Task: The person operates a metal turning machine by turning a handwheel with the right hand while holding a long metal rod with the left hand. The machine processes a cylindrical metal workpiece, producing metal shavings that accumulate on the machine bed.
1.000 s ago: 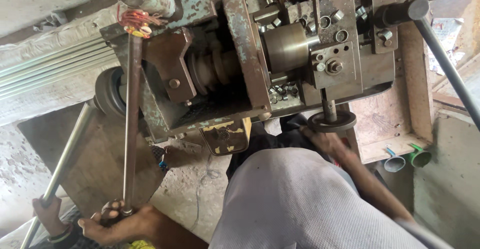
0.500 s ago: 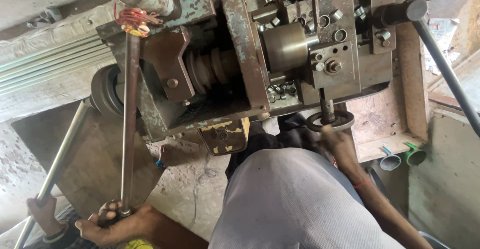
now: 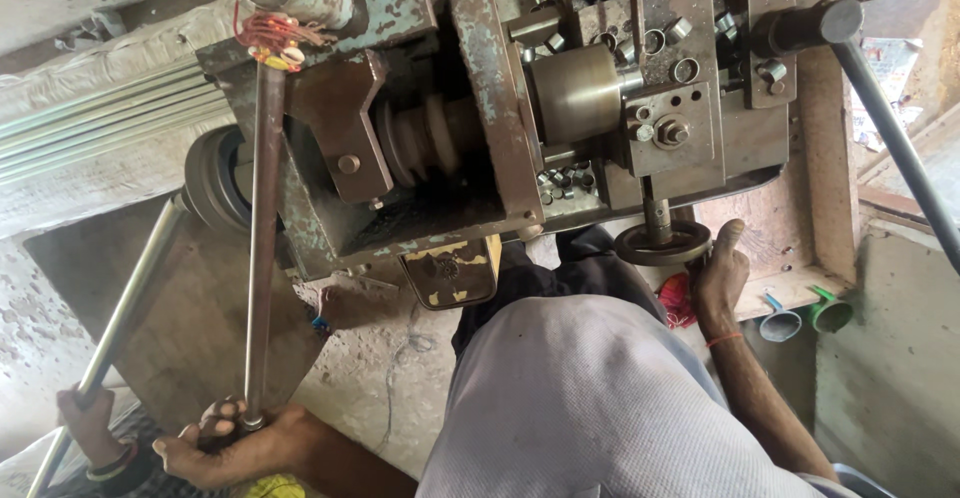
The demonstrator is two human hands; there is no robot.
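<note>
Fingers of the left hand (image 3: 235, 443) curl around the lower end of a brown lever rod (image 3: 262, 248) rising to the machine (image 3: 500, 108). The right hand (image 3: 718, 276) grips the small black handwheel (image 3: 662, 245) beneath it, thumb raised.

Left hand (image 3: 235, 443) clenched — right hand (image 3: 718, 276) outstretched.
</note>
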